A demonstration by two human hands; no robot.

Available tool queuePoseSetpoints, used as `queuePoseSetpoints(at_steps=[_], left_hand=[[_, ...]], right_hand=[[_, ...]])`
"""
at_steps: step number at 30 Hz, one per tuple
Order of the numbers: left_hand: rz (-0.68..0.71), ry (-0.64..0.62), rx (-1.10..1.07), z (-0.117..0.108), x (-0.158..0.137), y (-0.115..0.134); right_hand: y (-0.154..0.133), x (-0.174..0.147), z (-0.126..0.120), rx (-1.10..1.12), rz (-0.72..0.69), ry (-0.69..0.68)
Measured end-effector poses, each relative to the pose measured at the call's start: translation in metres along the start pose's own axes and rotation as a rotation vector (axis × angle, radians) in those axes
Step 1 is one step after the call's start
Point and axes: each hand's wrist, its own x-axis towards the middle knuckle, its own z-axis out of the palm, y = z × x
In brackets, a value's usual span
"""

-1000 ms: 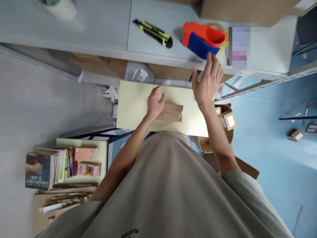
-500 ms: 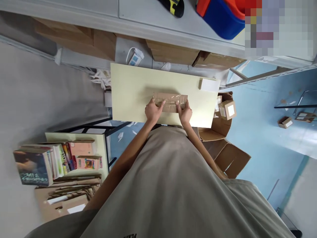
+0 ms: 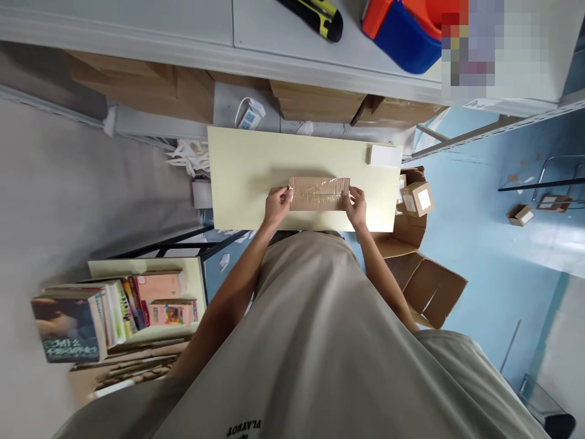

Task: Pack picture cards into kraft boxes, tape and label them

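A flat brown cardboard piece with shiny clear tape across it is held level over the pale yellow tabletop. My left hand pinches its left end between thumb and fingers. At the opposite end, my right hand grips the right edge in the same way. A white box lies at the table's far right corner, apart from both hands.
Above the tabletop runs a grey shelf bearing a yellow-black utility knife and a blue-red tape dispenser. A power strip sits behind. Books stand lower left; open cartons lie on the right.
Both hands have moved outward to the ends of the cardboard. The thumbs no longer lie over its middle, so more of its taped face shows.
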Motion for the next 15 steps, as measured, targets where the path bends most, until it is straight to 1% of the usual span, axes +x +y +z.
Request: queuePoseSetpoints(at_steps=[3, 6, 9, 10, 12, 15], left_hand=[[0.052, 0.001, 0.019, -0.006, -0.004, -0.005], [0.117, 0.012, -0.030, -0.011, -0.007, -0.007], [0.135, 0.003, -0.132, -0.006, -0.005, -0.012], [0.113, -0.001, -0.173, -0.002, -0.003, -0.016], [0.024, -0.015, -0.238, 0.008, 0.002, -0.025], [-0.132, -0.060, -0.242, 0.020, 0.006, -0.043]], right_hand=[[-0.001, -0.006, -0.009, 0.051, 0.050, 0.056], [-0.001, -0.011, -0.013, 0.074, 0.001, 0.066], [0.010, -0.014, -0.005, 0.097, -0.032, 0.071], [0.016, -0.015, 0.002, 0.112, -0.026, 0.063], [0.029, -0.018, 0.017, 0.142, 0.000, 0.031], [0.049, -0.024, 0.036, 0.157, 0.050, -0.035]])
